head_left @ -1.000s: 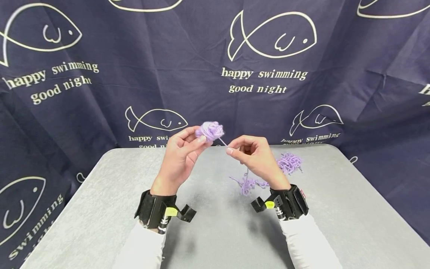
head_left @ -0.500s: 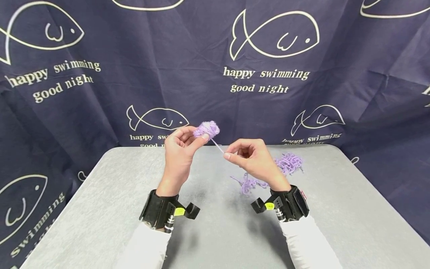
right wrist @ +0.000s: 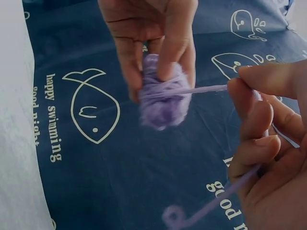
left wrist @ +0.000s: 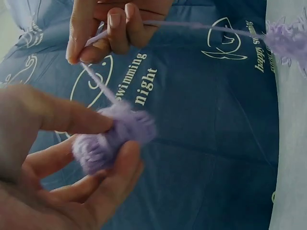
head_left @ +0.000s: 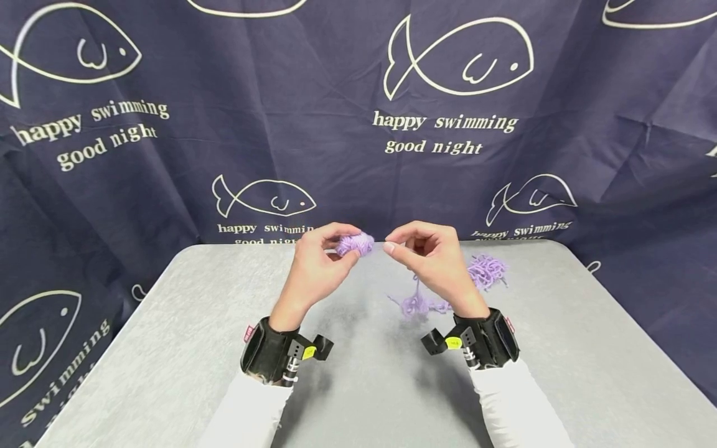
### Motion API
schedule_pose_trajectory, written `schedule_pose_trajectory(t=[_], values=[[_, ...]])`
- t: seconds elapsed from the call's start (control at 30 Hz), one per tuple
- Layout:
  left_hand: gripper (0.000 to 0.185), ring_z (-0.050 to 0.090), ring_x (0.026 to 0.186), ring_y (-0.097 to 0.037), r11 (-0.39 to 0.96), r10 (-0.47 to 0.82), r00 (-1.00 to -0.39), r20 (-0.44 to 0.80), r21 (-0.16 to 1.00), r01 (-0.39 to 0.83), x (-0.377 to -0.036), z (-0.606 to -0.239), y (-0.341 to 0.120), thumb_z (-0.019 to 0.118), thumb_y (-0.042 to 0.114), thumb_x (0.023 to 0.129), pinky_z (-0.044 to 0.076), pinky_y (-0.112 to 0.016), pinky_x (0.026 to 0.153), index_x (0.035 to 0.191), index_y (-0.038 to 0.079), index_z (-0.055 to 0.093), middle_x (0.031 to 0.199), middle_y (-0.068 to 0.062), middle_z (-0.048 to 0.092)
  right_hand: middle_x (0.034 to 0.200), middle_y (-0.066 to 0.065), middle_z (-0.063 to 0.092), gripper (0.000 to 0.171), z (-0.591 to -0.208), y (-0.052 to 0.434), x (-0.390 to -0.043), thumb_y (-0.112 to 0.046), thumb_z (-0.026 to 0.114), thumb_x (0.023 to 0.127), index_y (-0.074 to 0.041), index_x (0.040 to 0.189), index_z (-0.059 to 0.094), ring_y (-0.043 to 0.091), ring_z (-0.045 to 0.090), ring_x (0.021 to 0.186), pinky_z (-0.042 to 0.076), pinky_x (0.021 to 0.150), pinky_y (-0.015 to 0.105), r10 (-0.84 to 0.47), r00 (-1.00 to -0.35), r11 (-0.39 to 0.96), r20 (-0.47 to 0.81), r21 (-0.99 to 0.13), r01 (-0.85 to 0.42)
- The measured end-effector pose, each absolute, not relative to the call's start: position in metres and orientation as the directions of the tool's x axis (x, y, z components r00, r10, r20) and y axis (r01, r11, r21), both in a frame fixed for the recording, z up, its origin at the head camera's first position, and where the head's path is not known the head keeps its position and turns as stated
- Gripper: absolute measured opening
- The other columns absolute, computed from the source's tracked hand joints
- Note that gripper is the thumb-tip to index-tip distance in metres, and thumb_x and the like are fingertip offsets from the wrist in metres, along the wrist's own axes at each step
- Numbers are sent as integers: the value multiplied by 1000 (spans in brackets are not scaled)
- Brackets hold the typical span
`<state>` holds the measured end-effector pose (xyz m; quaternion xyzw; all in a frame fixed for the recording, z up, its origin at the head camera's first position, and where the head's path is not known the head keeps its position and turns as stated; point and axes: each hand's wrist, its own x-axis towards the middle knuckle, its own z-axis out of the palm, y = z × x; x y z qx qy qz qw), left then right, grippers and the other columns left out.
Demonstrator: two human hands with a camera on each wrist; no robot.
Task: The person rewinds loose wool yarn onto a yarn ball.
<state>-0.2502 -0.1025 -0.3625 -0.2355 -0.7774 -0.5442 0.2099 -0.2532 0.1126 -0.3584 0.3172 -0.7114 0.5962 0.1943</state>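
My left hand (head_left: 322, 258) holds a small purple yarn ball (head_left: 355, 244) between thumb and fingers above the grey table (head_left: 168, 348). The ball (left wrist: 112, 139) shows close in the left wrist view, and again as the ball (right wrist: 163, 98) in the right wrist view. My right hand (head_left: 426, 252) pinches the yarn strand (right wrist: 206, 89) that runs from the ball, a short way to its right. From that hand the strand (left wrist: 201, 26) trails down to a loose purple yarn heap (head_left: 417, 305) on the table.
A second tangle of purple yarn (head_left: 487, 270) lies near the table's far right edge. A dark blue cloth with fish prints (head_left: 448, 93) hangs behind the table. Black wrist straps (head_left: 274, 351) sit on both white sleeves.
Both hands have dropped lower and come closer together. The ball has moved down and right, so the strand between ball and right hand is now much shorter.
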Motion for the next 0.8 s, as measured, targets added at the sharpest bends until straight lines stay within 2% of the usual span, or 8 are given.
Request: schedule_pose_trajectory(t=[0.2,0.3,0.43,0.53,0.6,0.8], values=[[25,70,78,-19,328,353,-812,464,752,572,-249,-361,-104,73,-4,80,60,-33,69,105,3,75,99,-7,73,68,6,62,7,-357,116,-254,2,76,87,-1,93,76,14,45,52,37,45,25,-202,-723,56,660,-730,-682],[25,68,81,-18,230,484,-771,414,789,569,-248,-361,-105,73,-5,82,61,-34,74,106,2,74,101,-7,71,69,6,63,7,-357,118,-255,2,76,87,2,94,75,14,46,53,38,47,24,-182,-732,39,656,-740,-672],[29,68,93,-21,15,610,-684,401,857,515,-246,-358,-107,72,-10,84,61,-39,83,112,-5,70,107,-11,69,71,6,64,8,-357,121,-256,2,77,87,4,94,74,13,47,54,39,48,23,-150,-755,24,638,-762,-648],[33,68,99,-22,-130,639,-636,434,875,466,-245,-356,-109,70,-13,85,60,-40,86,117,-10,65,111,-13,68,73,6,66,9,-358,121,-258,0,78,87,3,95,75,14,48,54,39,48,24,-145,-771,32,620,-776,-630],[36,67,103,-22,-203,632,-625,458,876,437,-243,-354,-110,68,-14,86,60,-40,88,121,-13,61,116,-13,67,76,6,68,8,-359,120,-259,-1,78,88,2,95,75,14,47,54,39,48,24,-163,-777,38,608,-783,-621],[50,65,110,-21,-324,514,-675,530,848,420,-241,-350,-109,63,-14,88,57,-39,94,136,-14,50,129,-12,63,72,2,66,7,-363,115,-260,2,74,88,2,95,74,12,49,53,40,47,23,-254,-785,63,564,-801,-596]])
